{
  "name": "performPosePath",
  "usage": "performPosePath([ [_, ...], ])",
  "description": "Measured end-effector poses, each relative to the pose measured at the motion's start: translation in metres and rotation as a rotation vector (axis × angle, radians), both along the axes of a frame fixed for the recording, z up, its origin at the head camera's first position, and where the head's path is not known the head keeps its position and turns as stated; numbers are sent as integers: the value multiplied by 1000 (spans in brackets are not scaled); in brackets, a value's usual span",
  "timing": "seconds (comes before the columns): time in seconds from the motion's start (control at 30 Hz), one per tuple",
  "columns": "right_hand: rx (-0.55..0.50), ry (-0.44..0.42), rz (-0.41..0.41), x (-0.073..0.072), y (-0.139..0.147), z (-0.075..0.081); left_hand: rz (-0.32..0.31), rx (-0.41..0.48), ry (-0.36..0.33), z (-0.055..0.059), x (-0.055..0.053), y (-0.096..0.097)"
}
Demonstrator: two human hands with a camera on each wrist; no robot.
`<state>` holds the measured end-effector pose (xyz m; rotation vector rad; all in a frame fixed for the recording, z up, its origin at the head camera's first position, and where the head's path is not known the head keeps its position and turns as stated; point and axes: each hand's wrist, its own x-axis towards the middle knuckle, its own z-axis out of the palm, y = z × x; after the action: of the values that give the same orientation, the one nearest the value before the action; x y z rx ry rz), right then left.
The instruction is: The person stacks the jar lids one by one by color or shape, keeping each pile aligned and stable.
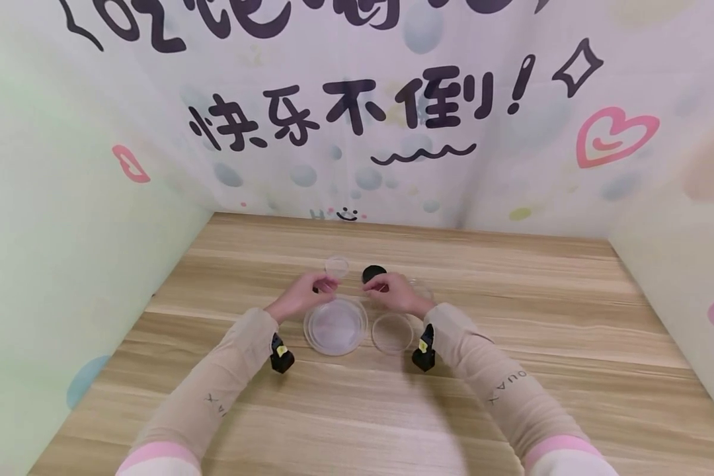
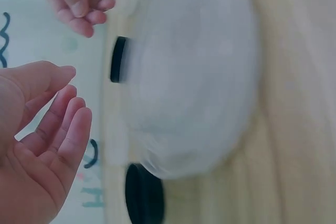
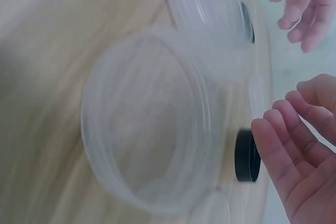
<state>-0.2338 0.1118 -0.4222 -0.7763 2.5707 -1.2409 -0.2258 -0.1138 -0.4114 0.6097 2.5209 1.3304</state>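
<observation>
Over the stacked clear round dishes (image 1: 336, 326), my left hand (image 1: 309, 294) hovers with loosely bent fingers and nothing between them. A black round cap (image 2: 144, 195) lies close by it, partly hidden by the hand in the head view. My right hand (image 1: 395, 292) is likewise empty, its fingers relaxed, with a second black round cap (image 1: 373, 272) just beyond its fingertips. In the right wrist view, a smaller clear dish (image 3: 92, 129) lies nearest this hand on the table. The two hands face each other, apart.
A small clear disc (image 1: 336, 266) lies behind the left hand. Another clear dish (image 1: 425, 291) is partly covered by the right hand. Everything rests on a wood-grain table (image 1: 357, 416), with a printed fabric backdrop (image 1: 333, 178) at its far edge and cloth walls at both sides.
</observation>
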Motion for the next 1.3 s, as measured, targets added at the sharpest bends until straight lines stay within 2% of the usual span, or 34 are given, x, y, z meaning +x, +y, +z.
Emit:
performPosePath([
  [0.1, 31, -37, -51, 2, 8, 9, 18, 36, 15, 4, -6, 8],
  [0.17, 29, -62, -75, 2, 15, 13, 7, 72, 45, 7, -9, 14],
  [0.2, 16, -69, -81, 2, 19, 14, -1, 81, 57, 12, -8, 18],
  [0.3, 9, -42, -119, 0, 31, 16, -18, 105, 89, 16, -11, 29],
  [0.4, 21, -9, -149, -2, 44, 15, 13, 106, 50, 19, -13, 43],
  [0.43, 32, 7, -156, -2, 48, 14, 24, 105, 38, 15, -17, 47],
  [0.53, 28, -1, -171, -2, 60, 11, 40, 97, -14, 13, -18, 63],
  [0.73, -7, -74, -228, 1, 78, 5, -21, 92, -10, 4, -17, 91],
  [0.8, -3, -72, -249, 2, 82, 4, -23, 86, -5, 0, -18, 98],
  [1.03, 3, -62, -308, 0, 91, -3, 12, 63, -40, -9, -21, 118],
  [1.3, 46, -34, -347, -2, 97, -9, 73, 65, -86, -16, -19, 128],
])
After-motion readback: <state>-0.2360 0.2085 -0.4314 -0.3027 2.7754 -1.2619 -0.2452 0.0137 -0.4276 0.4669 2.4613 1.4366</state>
